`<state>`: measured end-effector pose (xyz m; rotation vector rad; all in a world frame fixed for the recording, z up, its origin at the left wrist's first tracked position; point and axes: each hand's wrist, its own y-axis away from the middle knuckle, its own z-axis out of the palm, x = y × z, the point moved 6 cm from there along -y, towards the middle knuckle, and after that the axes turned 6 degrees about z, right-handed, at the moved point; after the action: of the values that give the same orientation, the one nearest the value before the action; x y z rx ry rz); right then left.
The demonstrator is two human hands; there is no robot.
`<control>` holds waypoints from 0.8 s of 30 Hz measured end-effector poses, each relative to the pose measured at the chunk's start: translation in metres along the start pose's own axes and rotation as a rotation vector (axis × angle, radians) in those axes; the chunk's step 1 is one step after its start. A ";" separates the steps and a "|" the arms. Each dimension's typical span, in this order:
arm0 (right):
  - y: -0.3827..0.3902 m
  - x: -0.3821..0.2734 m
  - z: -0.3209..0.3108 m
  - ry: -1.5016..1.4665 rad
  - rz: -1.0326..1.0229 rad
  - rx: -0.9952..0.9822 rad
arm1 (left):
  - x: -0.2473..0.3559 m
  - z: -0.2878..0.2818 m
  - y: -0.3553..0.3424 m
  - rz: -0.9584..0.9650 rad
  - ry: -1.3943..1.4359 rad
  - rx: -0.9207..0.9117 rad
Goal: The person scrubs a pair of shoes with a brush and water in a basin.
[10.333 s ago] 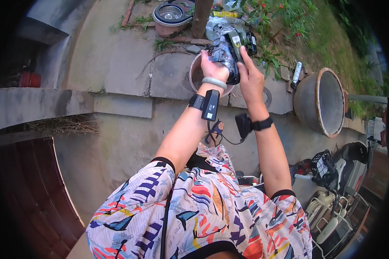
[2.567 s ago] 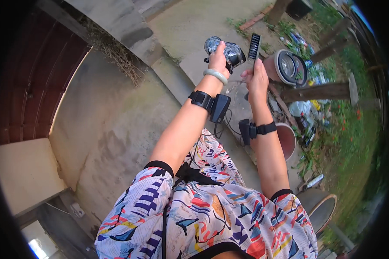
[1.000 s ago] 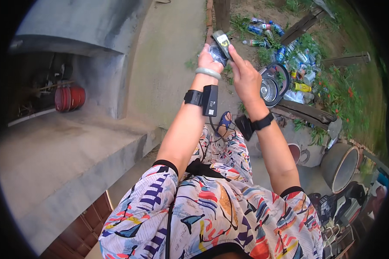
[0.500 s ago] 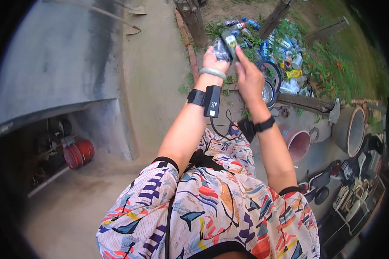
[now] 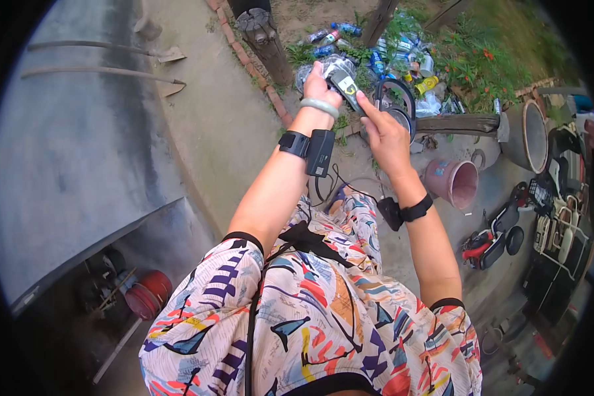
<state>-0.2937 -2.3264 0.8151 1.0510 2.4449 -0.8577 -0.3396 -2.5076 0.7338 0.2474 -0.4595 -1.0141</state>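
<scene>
My left hand (image 5: 322, 87) is raised ahead of me, closed around a clear, crinkled plastic item (image 5: 340, 63) whose exact kind I cannot make out. Against it, slanting down to the right, is a slim dark object (image 5: 344, 84) with a pale label. The lower end of this object meets the fingers of my right hand (image 5: 388, 137), which grip it with the index finger stretched along it. The left palm side is partly hidden. A bangle and a strapped black box (image 5: 319, 153) are on my left wrist; a black strap is on the right.
Beyond my hands lies a heap of plastic bottles (image 5: 402, 49) among plants, with wooden posts (image 5: 263, 33) and a wheel (image 5: 397, 99) beside it. To the right are a pink bucket (image 5: 452, 183), a large vat (image 5: 527, 137) and a scooter (image 5: 492, 243). Long-handled tools (image 5: 105, 71) lie at left.
The view has shifted, bringing the bottle heap lower and leftward. Both hands have moved slightly down, and the dark object is tilted more to the left, showing its pale label.
</scene>
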 end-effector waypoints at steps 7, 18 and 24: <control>-0.014 -0.019 -0.018 -0.042 -0.061 0.105 | -0.012 0.021 0.005 -0.127 0.062 -0.224; 0.020 0.020 -0.032 -0.053 -0.084 0.100 | -0.031 0.013 0.044 0.023 -0.159 -0.097; -0.008 0.007 -0.042 0.134 0.024 0.136 | -0.066 -0.003 0.026 -0.054 -0.284 -0.209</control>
<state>-0.3077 -2.2999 0.8460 1.2203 2.5061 -0.9875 -0.3479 -2.4371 0.7255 -0.0738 -0.6013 -1.1474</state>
